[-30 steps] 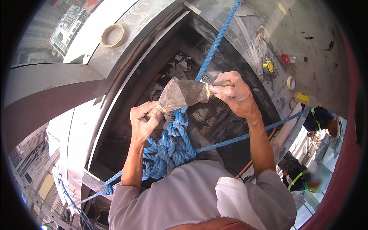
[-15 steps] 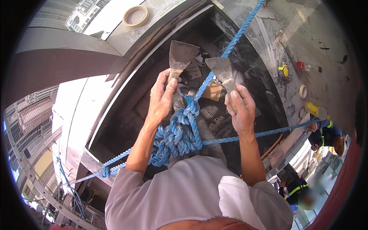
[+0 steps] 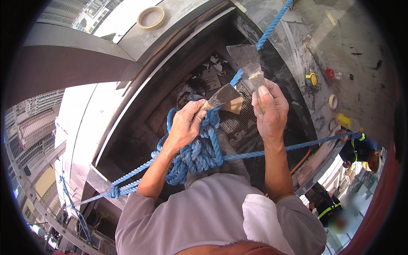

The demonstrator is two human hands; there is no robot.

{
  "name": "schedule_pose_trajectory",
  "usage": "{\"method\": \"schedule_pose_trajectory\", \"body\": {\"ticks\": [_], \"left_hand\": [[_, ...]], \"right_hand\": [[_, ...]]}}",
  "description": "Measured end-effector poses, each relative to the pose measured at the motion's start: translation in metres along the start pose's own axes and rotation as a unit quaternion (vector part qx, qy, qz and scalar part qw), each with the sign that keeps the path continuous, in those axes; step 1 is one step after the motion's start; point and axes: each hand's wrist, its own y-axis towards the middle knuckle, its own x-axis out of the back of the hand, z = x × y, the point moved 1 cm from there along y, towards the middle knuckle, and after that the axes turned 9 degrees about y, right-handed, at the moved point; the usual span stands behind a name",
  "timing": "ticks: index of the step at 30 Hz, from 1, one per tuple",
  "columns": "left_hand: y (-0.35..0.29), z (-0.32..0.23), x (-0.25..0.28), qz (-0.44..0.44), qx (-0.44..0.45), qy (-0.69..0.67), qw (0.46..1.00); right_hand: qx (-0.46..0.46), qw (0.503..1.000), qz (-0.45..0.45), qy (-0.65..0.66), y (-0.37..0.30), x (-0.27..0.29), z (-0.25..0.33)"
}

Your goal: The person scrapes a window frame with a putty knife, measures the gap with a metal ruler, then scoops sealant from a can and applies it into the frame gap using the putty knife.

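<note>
A white cloth (image 3: 263,216) hangs over your right shoulder, which seems to put it within reach yet clear of your hands; beyond your lap lies the knotted blue rope (image 3: 193,159), its lines running out left, right and away, so the knot probably gathers them there.

Above it, your left hand (image 3: 186,124) has its fingers pinching the handle of one scraper (image 3: 221,95), blade slanting up and right; your right hand (image 3: 272,111) has its fingers wrapped round the handle of the other scraper (image 3: 246,58), blade up; gripping only the handles leaves both blades bare, near each other but apart.

Below them opens the dark recess (image 3: 121,151); past it, a tape roll (image 3: 151,27) lies flat on the pale ledge (image 3: 127,40), presumably so it won't roll; off right, a yellow tool (image 3: 311,78) sits on the grey surface (image 3: 352,85), apparently parked clear of your work.
</note>
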Motion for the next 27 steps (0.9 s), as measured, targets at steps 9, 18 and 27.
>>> {"method": "schedule_pose_trajectory", "body": {"ticks": [9,18,27], "left_hand": [[0.005,0.009,0.016,-0.114,0.178,-0.186,0.96],[-0.009,0.035,0.011,-0.124,0.146,-0.093,0.977],[-0.043,0.046,-0.02,-0.067,0.153,-0.03,0.985]], "right_hand": [[-0.143,0.987,0.062,0.027,-0.011,0.027,-0.036],[-0.137,0.989,0.018,0.052,-0.013,0.047,-0.075],[-0.06,0.994,-0.083,-0.038,-0.01,0.071,-0.091]]}}
